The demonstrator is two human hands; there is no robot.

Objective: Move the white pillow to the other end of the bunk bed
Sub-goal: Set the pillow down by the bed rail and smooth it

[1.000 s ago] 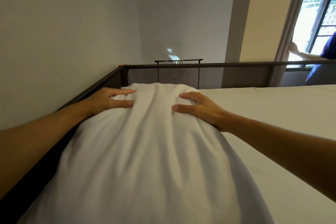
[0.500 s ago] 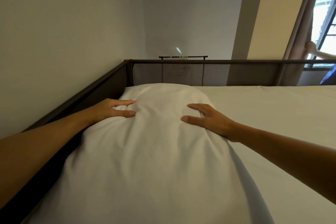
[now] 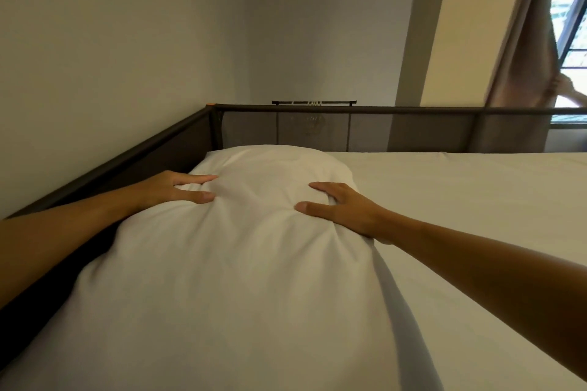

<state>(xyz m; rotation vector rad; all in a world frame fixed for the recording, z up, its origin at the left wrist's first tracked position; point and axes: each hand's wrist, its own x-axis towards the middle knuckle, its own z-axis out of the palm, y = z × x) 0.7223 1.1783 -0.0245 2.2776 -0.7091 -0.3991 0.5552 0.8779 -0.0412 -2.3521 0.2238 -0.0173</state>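
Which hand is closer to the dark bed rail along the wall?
Left. The left hand presses the pillow edge right beside the rail; the right hand presses the pillow's opposite side, toward the open mattress.

White pillow (image 3: 241,263) was matt woven cloth, softly creased, mattress sheet (image 3: 460,187) was smooth matt fabric, bed rail (image 3: 349,110) was dark metal with dull satin finish, end panel (image 3: 413,133) appeared fine grey mesh, wall (image 3: 111,41) was flat matt paint, curtain (image 3: 521,51) was pleated cloth.

Pillow (image 3: 241,263) on mattress (image 3: 460,187), beside rail (image 3: 133,162)
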